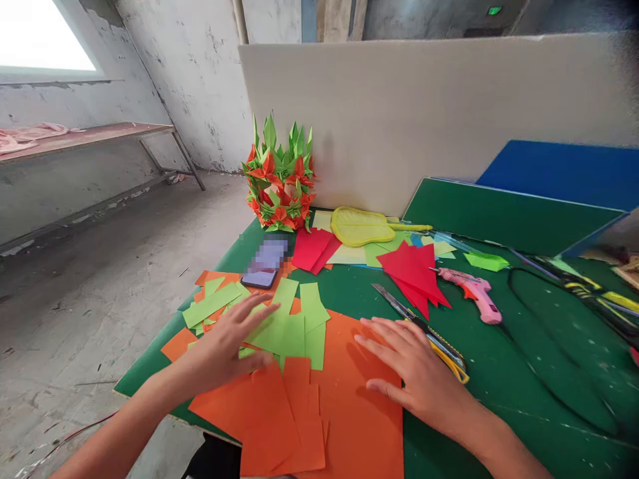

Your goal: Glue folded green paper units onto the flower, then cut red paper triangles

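My left hand (232, 340), fingers spread and holding nothing, is over the light green paper strips (294, 336) on the left. Below it lie several orange paper pieces (272, 422), overlapping. My right hand (404, 362) is open too, above the right edge of a large orange sheet (362, 426). Just beyond its fingers a utility knife (414, 319) lies slantwise, partly hidden by the hand. Red paper pieces (414, 269) sit behind the knife, and a pink glue gun (472, 293) rests to their right.
At the table's far left corner stands a green and orange folded-paper piece (280, 183), with a phone (266, 263) in front. A yellow fly swatter (362, 226) lies at the back. The glue gun's black cord (536, 392) loops across the green table (499, 446).
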Demonstrator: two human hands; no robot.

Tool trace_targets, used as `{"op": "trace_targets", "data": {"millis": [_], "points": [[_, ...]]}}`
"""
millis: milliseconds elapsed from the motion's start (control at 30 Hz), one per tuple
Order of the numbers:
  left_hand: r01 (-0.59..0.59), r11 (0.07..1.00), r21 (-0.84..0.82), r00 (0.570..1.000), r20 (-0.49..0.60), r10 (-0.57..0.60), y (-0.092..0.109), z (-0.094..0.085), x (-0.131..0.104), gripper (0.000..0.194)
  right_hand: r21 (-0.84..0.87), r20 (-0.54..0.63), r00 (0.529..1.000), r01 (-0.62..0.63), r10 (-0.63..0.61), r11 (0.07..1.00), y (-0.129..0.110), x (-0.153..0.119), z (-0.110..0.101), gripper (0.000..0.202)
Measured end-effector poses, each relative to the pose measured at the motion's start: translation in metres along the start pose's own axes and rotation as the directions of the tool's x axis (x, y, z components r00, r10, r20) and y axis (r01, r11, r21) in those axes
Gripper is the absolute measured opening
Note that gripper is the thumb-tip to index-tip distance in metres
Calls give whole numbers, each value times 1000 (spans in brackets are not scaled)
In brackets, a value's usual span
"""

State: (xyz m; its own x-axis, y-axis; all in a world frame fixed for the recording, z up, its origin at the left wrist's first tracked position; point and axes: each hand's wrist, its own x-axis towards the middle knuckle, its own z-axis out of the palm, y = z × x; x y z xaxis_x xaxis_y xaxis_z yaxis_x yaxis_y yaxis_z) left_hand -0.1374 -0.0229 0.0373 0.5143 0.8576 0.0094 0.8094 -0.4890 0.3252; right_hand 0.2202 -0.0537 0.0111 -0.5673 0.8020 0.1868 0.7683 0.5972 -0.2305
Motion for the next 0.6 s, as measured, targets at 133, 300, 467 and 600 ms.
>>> {"op": "trace_targets", "data": {"millis": [133,300,467,600], "points": [[-174,984,-48,967,178,180,26,17,-11,100,10,225,971,-81,77,997,-13,8,13,82],[-267,961,-72,938,211,276,39,31,-4,89,34,190,959,-221,211,975,-19,13,22,86],[-250,968,-30,958,140,252,41,38,-4,82,90,101,953,-293,284,952,-14,8,28,81],[-223,975,-4,972,79,222,44,43,-5,79,197,26,960,-278,278,940,-13,10,27,67]]}}
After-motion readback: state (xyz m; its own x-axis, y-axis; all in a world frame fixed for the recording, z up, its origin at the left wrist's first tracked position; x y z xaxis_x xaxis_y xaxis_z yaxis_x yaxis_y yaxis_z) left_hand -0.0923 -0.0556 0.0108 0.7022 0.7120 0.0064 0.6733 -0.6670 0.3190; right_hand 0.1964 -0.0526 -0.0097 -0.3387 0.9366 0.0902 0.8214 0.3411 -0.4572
